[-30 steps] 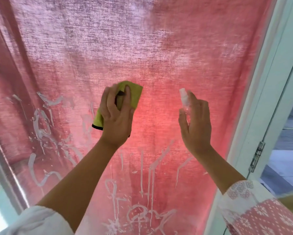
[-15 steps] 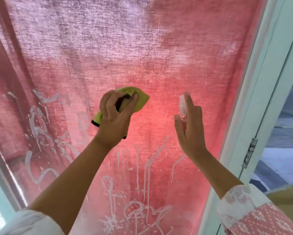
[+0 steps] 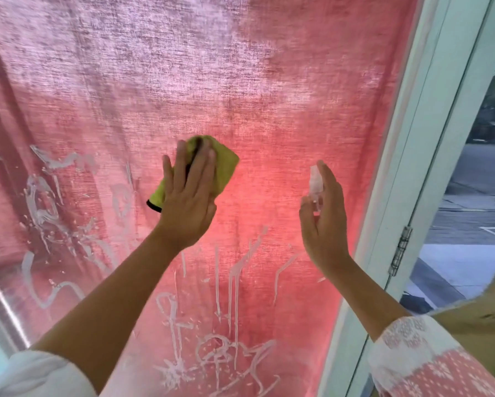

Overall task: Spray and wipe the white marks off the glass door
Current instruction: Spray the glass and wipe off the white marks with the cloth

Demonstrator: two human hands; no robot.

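Glass door (image 3: 269, 96), a clear pane in a pale painted frame (image 3: 412, 167) with a red woven curtain (image 3: 126, 81) behind it, fills nearly all of our view, and the white marks (image 3: 232, 285) lie on its lower half: scrawls at the left, drips down the middle, scribble near the bottom. Our left hand (image 3: 189, 196) lies flat with straight fingers, pressing a folded yellow-green microfibre cloth (image 3: 226, 170) with a black hem against the pane just above the drips. Our right hand (image 3: 323, 224) is curled round a small clear plastic spray bottle (image 3: 316, 183), forefinger raised beside its nozzle, near the glass; whether it touches we cannot tell. We judge the pane rigid, smooth, slick once wet and breakable, so broad even pressure suits it better than a jab. The cloth is soft and limp and wants holding folded, under the whole palm, lest it skid out. The spray bottle looks light and thin-walled, and wet fingers could slip on it, so a wrap round its body with one finger on top seems right. The marks look pasty and thick in places; we expect them to smear before they lift.
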